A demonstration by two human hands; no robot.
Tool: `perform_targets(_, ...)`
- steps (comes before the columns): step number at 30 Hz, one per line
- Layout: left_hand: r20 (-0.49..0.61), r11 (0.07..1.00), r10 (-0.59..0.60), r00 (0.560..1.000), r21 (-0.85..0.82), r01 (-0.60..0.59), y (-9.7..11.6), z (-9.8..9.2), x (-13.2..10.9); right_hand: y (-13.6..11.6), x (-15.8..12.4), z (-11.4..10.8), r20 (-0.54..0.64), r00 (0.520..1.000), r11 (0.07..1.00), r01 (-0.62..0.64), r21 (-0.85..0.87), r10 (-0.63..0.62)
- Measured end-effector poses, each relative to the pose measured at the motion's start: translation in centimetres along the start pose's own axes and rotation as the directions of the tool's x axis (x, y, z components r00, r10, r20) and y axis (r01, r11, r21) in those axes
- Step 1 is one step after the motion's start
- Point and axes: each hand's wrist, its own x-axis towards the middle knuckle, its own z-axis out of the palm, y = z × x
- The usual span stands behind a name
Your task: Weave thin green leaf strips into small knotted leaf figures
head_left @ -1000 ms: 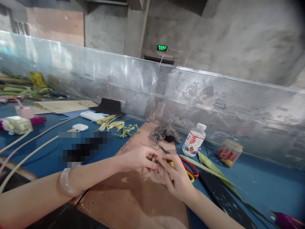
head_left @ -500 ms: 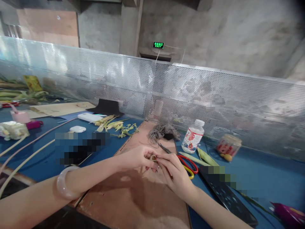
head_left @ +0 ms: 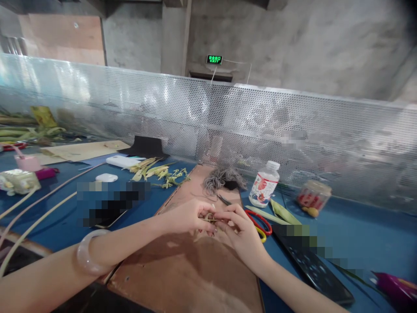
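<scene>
My left hand [head_left: 190, 216] has its fingers curled round a small looped strip of pale green plant leaf [head_left: 210, 217], above the brown board [head_left: 182, 269]. From the right, my right hand [head_left: 239, 228] pinches the same strip between thumb and fingers, its fingertips almost touching those of my left hand. Part of the strip is hidden by my fingers. Just beyond my hands lies a bundle of grey yarn [head_left: 215, 180]. Scissors with red and yellow handles [head_left: 262, 223] rest beside my right hand.
A white-capped bottle [head_left: 264, 184] and a jar [head_left: 314, 195] stand at the right. A dark tray [head_left: 316, 269] lies near my right forearm. Dried husks [head_left: 156, 169], a phone [head_left: 112, 208] and cables are at the left. A perforated metal screen [head_left: 163, 108] runs behind.
My right hand's fingers have lifted and bent more, and a thin straight piece of the strip now shows between my hands. The camera view has shifted slightly.
</scene>
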Motion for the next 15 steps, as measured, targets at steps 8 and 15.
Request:
perform_targets(8, -0.021, 0.996, 0.015, 1.000, 0.091, -0.013, 0.53, -0.20, -0.17, 0.28, -0.24, -0.68, 0.054, 0.998, 0.997, 0.039, 0.065, -0.043)
perform_targets(15, -0.003, 0.996, 0.029, 1.000, 0.090, -0.029, 0.44, -0.28, -0.26, 0.49, 0.16, -0.31, 0.025, 1.000, 0.992, -0.016, 0.124, 0.013)
